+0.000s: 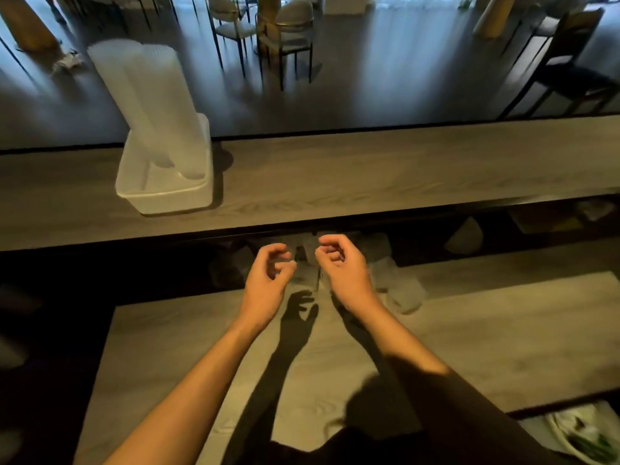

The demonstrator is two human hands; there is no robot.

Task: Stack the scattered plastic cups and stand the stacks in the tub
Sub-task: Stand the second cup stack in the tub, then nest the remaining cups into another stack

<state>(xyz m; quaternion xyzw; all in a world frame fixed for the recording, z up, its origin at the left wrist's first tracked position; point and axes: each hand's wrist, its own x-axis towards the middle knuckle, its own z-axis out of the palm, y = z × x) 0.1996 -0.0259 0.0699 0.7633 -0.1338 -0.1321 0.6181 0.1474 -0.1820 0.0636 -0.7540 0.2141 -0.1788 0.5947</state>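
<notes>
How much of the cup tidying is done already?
Part of it. Done: tall cup stacks stand leaning in the white tub. In hand: the left hand and right hand hover with curled fingers over the loose clear cups; it is too blurry to tell whether they grip one. Left: those scattered cups on the lower table need stacking and standing in the tub.

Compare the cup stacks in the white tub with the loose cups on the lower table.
The tall stacks of translucent plastic cups are nested and stand, leaning left, in the white plastic tub; the loose clear plastic cups lie scattered on the lower wooden table. The stacks look milky; the loose cups look nearly see-through. Both are plastic cups.
</notes>
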